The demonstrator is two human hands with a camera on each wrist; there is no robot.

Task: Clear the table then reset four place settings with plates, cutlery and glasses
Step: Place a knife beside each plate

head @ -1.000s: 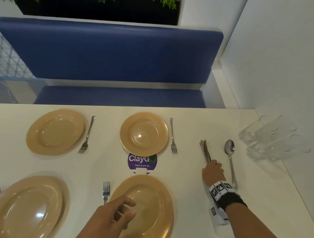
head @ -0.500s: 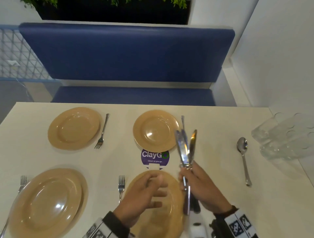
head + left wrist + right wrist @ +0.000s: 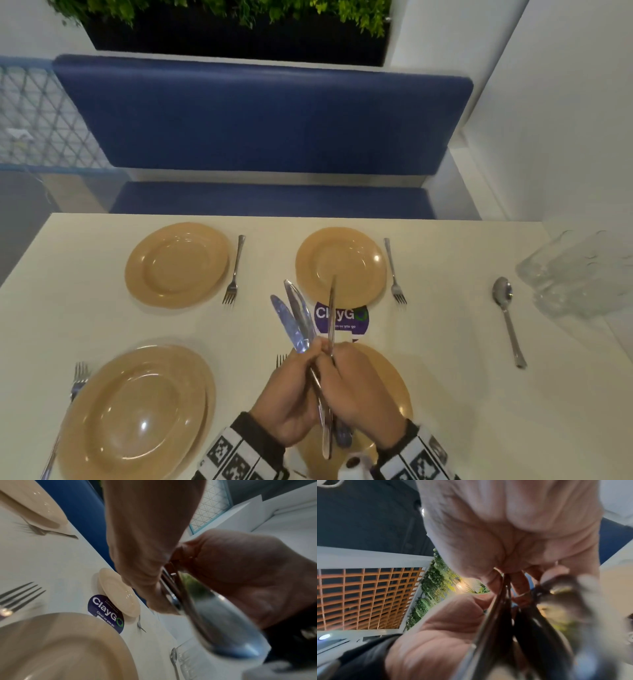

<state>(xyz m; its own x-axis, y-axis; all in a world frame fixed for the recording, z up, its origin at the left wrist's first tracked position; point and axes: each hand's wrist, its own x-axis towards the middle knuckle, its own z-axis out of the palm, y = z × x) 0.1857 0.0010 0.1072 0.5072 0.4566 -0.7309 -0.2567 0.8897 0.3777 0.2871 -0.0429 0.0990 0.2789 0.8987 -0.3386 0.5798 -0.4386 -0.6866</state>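
Observation:
Over the near right plate [image 3: 397, 380], both hands hold a bundle of table knives [image 3: 297, 317] upright, blades fanned away from me. My left hand [image 3: 291, 390] curls round the knives from the left. My right hand [image 3: 363, 387] grips their handles from the right. In the left wrist view the knives [image 3: 173, 588] run between my left hand [image 3: 145, 547] and the right hand [image 3: 248, 574]. Three more tan plates lie on the table: far left [image 3: 176, 263], far right [image 3: 340, 267] and near left [image 3: 137, 411]. A fork lies beside each plate, such as the far one [image 3: 234, 274].
A spoon [image 3: 507, 318] lies alone on the right of the white table [image 3: 445, 342]. Clear glasses [image 3: 575, 270] lie clustered against the right wall. A purple round sticker [image 3: 342, 318] marks the table's middle. A blue bench [image 3: 267, 116] runs behind the far edge.
My right hand lifted the knives off the table and carried them left over the near plate. My left hand rose to meet it and took hold of them; the blades have fanned apart.

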